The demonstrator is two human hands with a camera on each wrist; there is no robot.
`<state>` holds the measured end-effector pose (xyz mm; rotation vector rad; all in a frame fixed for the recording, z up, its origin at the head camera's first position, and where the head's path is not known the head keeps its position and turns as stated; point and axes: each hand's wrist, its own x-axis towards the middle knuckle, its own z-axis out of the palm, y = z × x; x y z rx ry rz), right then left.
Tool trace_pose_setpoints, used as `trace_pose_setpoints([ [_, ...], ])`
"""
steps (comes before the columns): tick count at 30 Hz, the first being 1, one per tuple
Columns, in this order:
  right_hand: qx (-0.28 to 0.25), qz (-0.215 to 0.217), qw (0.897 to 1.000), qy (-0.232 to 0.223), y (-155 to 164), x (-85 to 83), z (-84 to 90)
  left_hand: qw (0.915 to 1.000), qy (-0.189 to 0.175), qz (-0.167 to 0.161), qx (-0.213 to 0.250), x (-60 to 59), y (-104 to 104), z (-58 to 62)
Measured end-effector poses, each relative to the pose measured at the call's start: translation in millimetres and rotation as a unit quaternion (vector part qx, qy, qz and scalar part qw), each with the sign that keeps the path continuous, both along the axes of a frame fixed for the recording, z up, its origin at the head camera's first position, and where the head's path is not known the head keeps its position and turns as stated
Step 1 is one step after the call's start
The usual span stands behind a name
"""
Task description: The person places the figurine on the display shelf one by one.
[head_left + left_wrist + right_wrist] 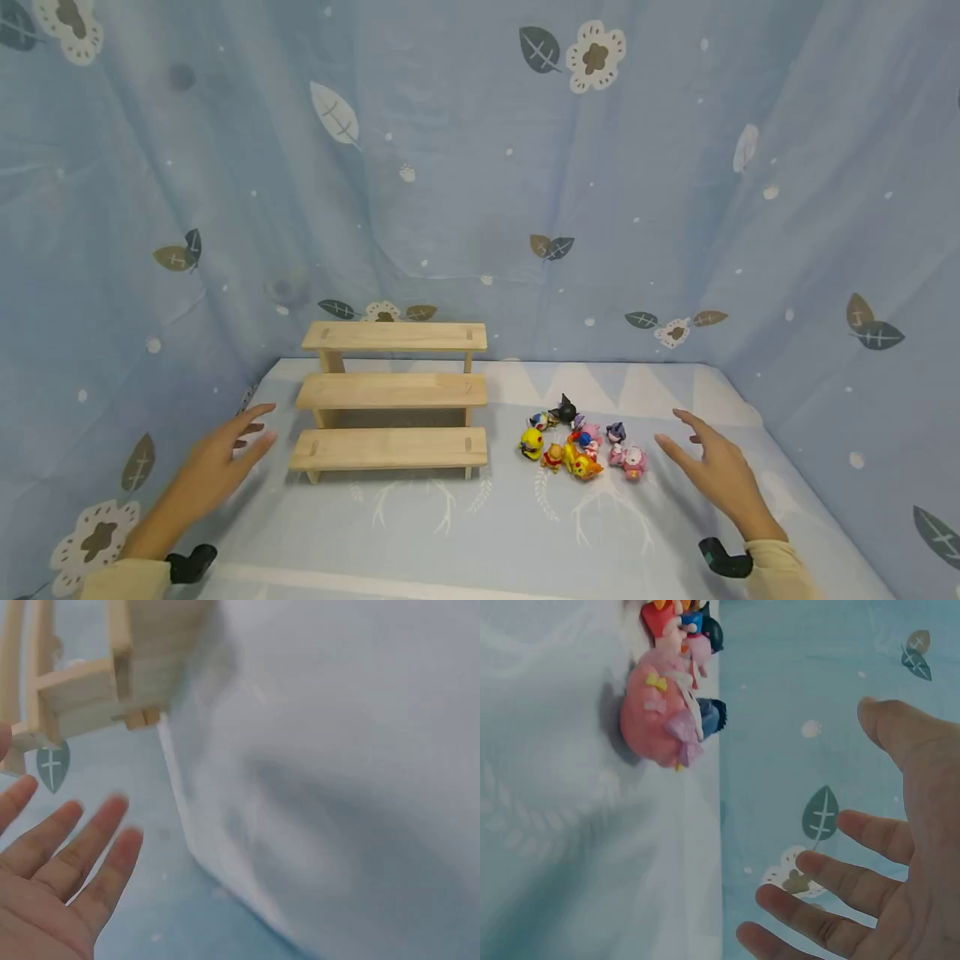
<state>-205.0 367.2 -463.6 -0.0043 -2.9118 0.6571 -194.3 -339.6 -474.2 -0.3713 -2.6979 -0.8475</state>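
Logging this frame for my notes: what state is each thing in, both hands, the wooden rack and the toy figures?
Left hand: open, fingers spread, holding nothing, left of the rack.
Right hand: open, fingers spread, holding nothing, right of the figures.
Rack: upright on the table, all three steps bare.
Figures: clustered on the table right of the rack, none on it.
Pink figure: nearest the right hand, untouched.

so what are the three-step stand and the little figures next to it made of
The three-step stand looks like pale unfinished wood: light grain, matte, with slotted joints at the step ends. The little figures look like moulded plastic or vinyl, brightly coloured with a slight sheen; the pink figure in the right wrist view has smooth rounded surfaces. I can't tell whether they are hard or soft.
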Motion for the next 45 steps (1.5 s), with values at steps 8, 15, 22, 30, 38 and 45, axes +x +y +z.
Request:
trace_pose_setpoints([
  [8, -0.048, -0.011, 0.999, 0.017, -7.1, -5.3, -17.8, 0.9921, -0.033, 0.031, 0.117, -14.4, 13.5, -2.6],
  [15, -0.074, -0.008, 0.997, 0.020, -8.8, -2.8, -28.6, 0.9770, -0.067, 0.021, 0.202, -32.3, 19.7, -7.5],
  [22, -0.091, -0.027, 0.995, 0.005, -8.7, 0.4, -36.8, 0.9461, -0.119, 0.017, 0.301, -48.3, 15.6, -13.4],
  [30, -0.097, -0.038, 0.995, -0.008, -6.0, 4.8, -42.7, 0.9359, -0.140, 0.032, 0.322, -58.1, 19.1, -17.1],
  [38, -0.112, -0.037, 0.993, -0.030, -8.4, 0.1, -49.6, 0.9273, -0.152, 0.010, 0.342, -64.8, 20.9, -17.2],
  [45, -0.117, -0.041, 0.991, -0.058, -11.5, -3.3, -52.2, 0.9258, -0.159, 0.017, 0.342, -67.4, 23.3, -19.3],
])
